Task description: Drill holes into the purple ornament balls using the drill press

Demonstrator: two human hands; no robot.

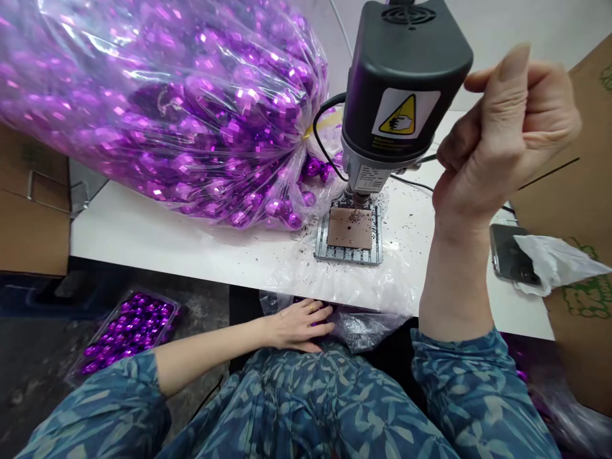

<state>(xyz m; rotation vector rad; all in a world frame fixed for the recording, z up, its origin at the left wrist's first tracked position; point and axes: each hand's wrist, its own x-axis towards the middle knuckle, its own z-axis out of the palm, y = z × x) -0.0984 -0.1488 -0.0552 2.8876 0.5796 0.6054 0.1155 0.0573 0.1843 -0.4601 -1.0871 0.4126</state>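
My right hand point(511, 127) is raised beside the black head of a small bench drill press point(406, 70), its fingers curled in and the thumb pointing up. Whatever lies inside those fingers is hidden. Low at the table's front edge, my left hand point(301, 324) reaches over clear plastic at my lap, fingers stretched and somewhat apart. A little shiny purple shows between and beneath them. Under the drill's chuck a brown square plate point(350, 227) with a small hole rests on the slotted metal base point(349, 256). Dark shavings are scattered around the base.
A large tied clear bag point(201, 127) of faceted purple balls fills the table's left side. Below, at left, stands a clear tray point(129, 331) of purple balls. On the right are a phone point(509, 255), crumpled white tissue point(557, 261) and a cardboard box point(574, 191).
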